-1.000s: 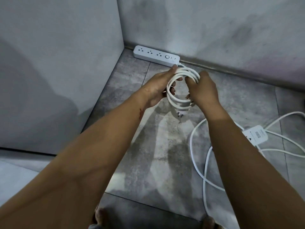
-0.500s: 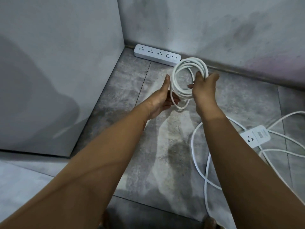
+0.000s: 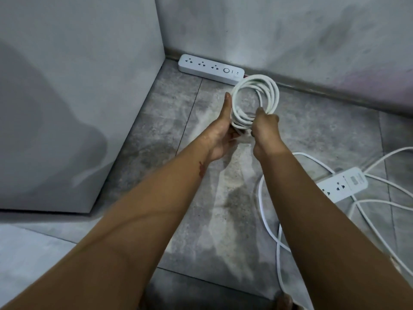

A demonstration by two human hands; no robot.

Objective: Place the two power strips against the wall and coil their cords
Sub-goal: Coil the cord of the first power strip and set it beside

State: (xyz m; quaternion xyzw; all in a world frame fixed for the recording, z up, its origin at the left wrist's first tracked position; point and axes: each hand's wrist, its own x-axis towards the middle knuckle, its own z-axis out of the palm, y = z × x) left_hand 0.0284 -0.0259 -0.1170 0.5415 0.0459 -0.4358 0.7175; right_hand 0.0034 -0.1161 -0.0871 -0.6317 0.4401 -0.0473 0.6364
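While fingers of the right hand (image 3: 266, 130) clamp the coiled cord (image 3: 273, 91), left hand (image 3: 220, 133) fingers lie straight against it; first strip (image 3: 207, 69) abuts wall (image 3: 290, 36); second strip (image 3: 344, 186) on floor (image 3: 196, 180).

Right grip (image 3: 266, 130) is clenched round the bottom of the coiled cord (image 3: 271, 90), loops bunched and held upright above the floor (image 3: 156, 142). Left grip (image 3: 220, 133) lies flat against the coil's left side, fingers straight. The coil's top overlaps the right end of the first power strip (image 3: 211, 69), which lies flush along the wall (image 3: 290, 30) in the corner, sockets up. Second power strip (image 3: 344, 184) is on the floor at right, well apart from the wall, with its loose cord (image 3: 268, 220) sprawled around it.
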